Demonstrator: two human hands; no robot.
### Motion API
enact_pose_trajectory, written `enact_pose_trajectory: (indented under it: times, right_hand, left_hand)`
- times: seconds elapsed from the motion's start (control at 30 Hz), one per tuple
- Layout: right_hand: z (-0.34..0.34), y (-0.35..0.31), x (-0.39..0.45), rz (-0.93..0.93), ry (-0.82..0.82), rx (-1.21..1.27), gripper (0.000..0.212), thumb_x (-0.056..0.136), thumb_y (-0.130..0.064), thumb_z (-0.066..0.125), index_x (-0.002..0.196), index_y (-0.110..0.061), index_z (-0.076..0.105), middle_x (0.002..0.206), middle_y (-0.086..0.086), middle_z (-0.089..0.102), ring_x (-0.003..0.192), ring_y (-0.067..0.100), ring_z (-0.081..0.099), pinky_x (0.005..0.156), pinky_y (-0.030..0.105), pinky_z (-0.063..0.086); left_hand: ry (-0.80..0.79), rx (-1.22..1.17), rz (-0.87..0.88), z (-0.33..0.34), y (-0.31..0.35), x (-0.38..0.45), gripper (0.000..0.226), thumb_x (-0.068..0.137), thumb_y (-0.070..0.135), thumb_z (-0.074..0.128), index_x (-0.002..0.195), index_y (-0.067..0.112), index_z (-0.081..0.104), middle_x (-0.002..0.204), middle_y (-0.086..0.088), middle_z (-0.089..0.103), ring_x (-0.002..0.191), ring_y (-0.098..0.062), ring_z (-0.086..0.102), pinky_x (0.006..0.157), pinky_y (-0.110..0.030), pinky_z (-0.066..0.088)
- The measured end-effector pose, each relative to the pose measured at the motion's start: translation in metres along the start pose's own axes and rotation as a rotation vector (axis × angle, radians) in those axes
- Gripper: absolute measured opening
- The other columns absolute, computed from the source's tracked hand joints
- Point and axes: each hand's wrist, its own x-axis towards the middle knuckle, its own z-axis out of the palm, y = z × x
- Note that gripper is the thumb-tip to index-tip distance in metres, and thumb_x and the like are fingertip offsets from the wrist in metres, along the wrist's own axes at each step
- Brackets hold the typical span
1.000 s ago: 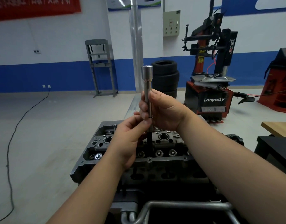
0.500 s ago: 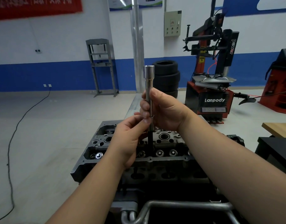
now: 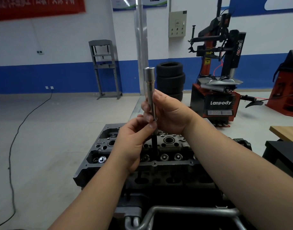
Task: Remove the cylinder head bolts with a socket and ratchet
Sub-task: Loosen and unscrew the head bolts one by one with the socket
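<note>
Nearest the camera: bent grey metal tube frame (image 3: 184,211) crosses the bottom edge, just below the dark cast cylinder head (image 3: 169,165).
Left hand: left hand (image 3: 130,143) pinches the joint where the long chrome deep socket (image 3: 150,90) meets a black bolt shank (image 3: 154,143), thumb and fingertips pressed on the collar.
Right hand: right hand (image 3: 170,112) wraps the socket's lower half, fingers curled round it, open drive end up.
Why held so: likely the bolt is stuck in the socket; one hand steadies the tool, the other works the bolt free. A judgement only.
Task thing: bolt hangs upright under the socket, above the head's middle; its tip looks at or just above the casting, contact cannot be told.
Ratchet: none in view.
Edges: head's near rail with small holes sits below the wrists; valve pockets and round bores beside the bolt.
Open room: bare grey floor (image 3: 48,138) left, black cable (image 3: 18,130) trailing on it.
Right side: black bench (image 3: 285,155) close to the forearm.
Far: stacked black tyres (image 3: 170,78), red-black tyre changer (image 3: 220,90), grey steel press frame (image 3: 104,68).
</note>
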Motion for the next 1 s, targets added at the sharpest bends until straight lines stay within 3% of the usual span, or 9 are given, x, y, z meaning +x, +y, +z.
enact_pose_trajectory:
  times: [0.1, 0.2, 0.3, 0.43, 0.6, 0.67, 0.73, 0.87, 1.0]
  right_hand:
    - [0.0003, -0.0006, -0.0013, 0.032, 0.0, 0.017, 0.03, 0.087, -0.038, 0.058, 0.101, -0.011, 0.054, 0.077, 0.001, 0.062, 0.068, 0.015, 0.061, 0.064, 0.028, 0.052]
    - [-0.0034, -0.0004, -0.002, 0.057, 0.009, 0.038, 0.029, 0.092, -0.04, 0.054, 0.099, -0.015, 0.066, 0.078, 0.0, 0.064, 0.075, 0.016, 0.062, 0.074, 0.032, 0.047]
    - [-0.006, 0.0005, -0.0022, 0.041, -0.013, 0.0, 0.029, 0.089, -0.045, 0.062, 0.103, -0.02, 0.068, 0.082, -0.003, 0.063, 0.08, 0.015, 0.062, 0.071, 0.031, 0.039]
    - [-0.0077, 0.0022, 0.0001, 0.017, -0.019, -0.031, 0.034, 0.086, -0.041, 0.07, 0.101, -0.017, 0.052, 0.084, -0.001, 0.062, 0.074, 0.015, 0.06, 0.071, 0.035, 0.035]
    - [-0.008, 0.0007, -0.0002, 0.063, 0.003, -0.001, 0.028, 0.091, -0.045, 0.056, 0.097, -0.018, 0.063, 0.082, -0.002, 0.062, 0.07, 0.013, 0.06, 0.065, 0.03, 0.04]
    - [-0.0083, 0.0004, -0.0007, 0.074, -0.006, 0.062, 0.029, 0.092, -0.043, 0.056, 0.097, -0.017, 0.067, 0.081, 0.0, 0.062, 0.071, 0.014, 0.061, 0.065, 0.028, 0.049]
    - [-0.0083, 0.0005, -0.0015, 0.069, -0.01, 0.058, 0.03, 0.091, -0.045, 0.058, 0.099, -0.018, 0.069, 0.081, -0.001, 0.062, 0.074, 0.015, 0.061, 0.07, 0.03, 0.048]
    - [-0.0067, 0.0009, -0.001, 0.034, -0.033, 0.013, 0.04, 0.078, -0.046, 0.08, 0.1, -0.018, 0.061, 0.077, -0.001, 0.061, 0.072, 0.015, 0.061, 0.07, 0.033, 0.041]
    - [-0.0066, 0.001, 0.0005, 0.035, -0.008, -0.007, 0.036, 0.084, -0.043, 0.072, 0.099, -0.015, 0.056, 0.077, -0.001, 0.062, 0.072, 0.015, 0.06, 0.071, 0.034, 0.042]
  left_hand:
    - [-0.055, -0.024, -0.034, -0.0012, 0.002, -0.0008, 0.018, 0.087, 0.026, 0.065, 0.091, 0.029, 0.083, 0.1, -0.001, 0.078, 0.096, -0.015, 0.074, 0.079, -0.023, 0.057]
    - [-0.069, -0.039, -0.039, -0.0019, 0.0031, -0.0024, 0.025, 0.089, 0.025, 0.06, 0.098, 0.029, 0.083, 0.102, -0.003, 0.079, 0.1, -0.015, 0.075, 0.081, -0.022, 0.057]
    - [-0.043, -0.003, 0.008, 0.0013, 0.0025, -0.0041, 0.014, 0.09, 0.025, 0.071, 0.096, 0.029, 0.083, 0.101, -0.003, 0.079, 0.1, -0.015, 0.075, 0.085, -0.023, 0.057]
    - [-0.021, 0.027, 0.029, 0.0024, 0.0026, -0.0035, 0.012, 0.078, 0.027, 0.08, 0.089, 0.032, 0.082, 0.096, 0.0, 0.079, 0.095, -0.013, 0.074, 0.082, -0.022, 0.057]
    - [-0.076, -0.025, -0.058, -0.0012, 0.0029, -0.002, 0.024, 0.089, 0.025, 0.061, 0.097, 0.03, 0.083, 0.101, -0.003, 0.079, 0.098, -0.015, 0.075, 0.078, -0.023, 0.058]
    - [-0.069, -0.032, -0.046, -0.0023, 0.003, -0.0022, 0.025, 0.089, 0.024, 0.061, 0.098, 0.029, 0.083, 0.102, -0.003, 0.079, 0.099, -0.015, 0.075, 0.08, -0.023, 0.058]
    - [-0.048, -0.006, -0.011, -0.0015, 0.0021, -0.0024, 0.023, 0.087, 0.023, 0.064, 0.097, 0.031, 0.083, 0.101, -0.003, 0.08, 0.099, -0.015, 0.075, 0.082, -0.023, 0.058]
    - [-0.005, 0.017, 0.022, -0.0011, -0.0001, -0.0018, 0.011, 0.078, 0.026, 0.08, 0.087, 0.031, 0.081, 0.094, -0.002, 0.079, 0.093, -0.016, 0.075, 0.081, -0.024, 0.058]
    - [-0.027, -0.015, -0.012, -0.0016, 0.0023, -0.0013, 0.014, 0.083, 0.026, 0.072, 0.092, 0.03, 0.083, 0.097, -0.002, 0.079, 0.095, -0.016, 0.075, 0.08, -0.025, 0.058]
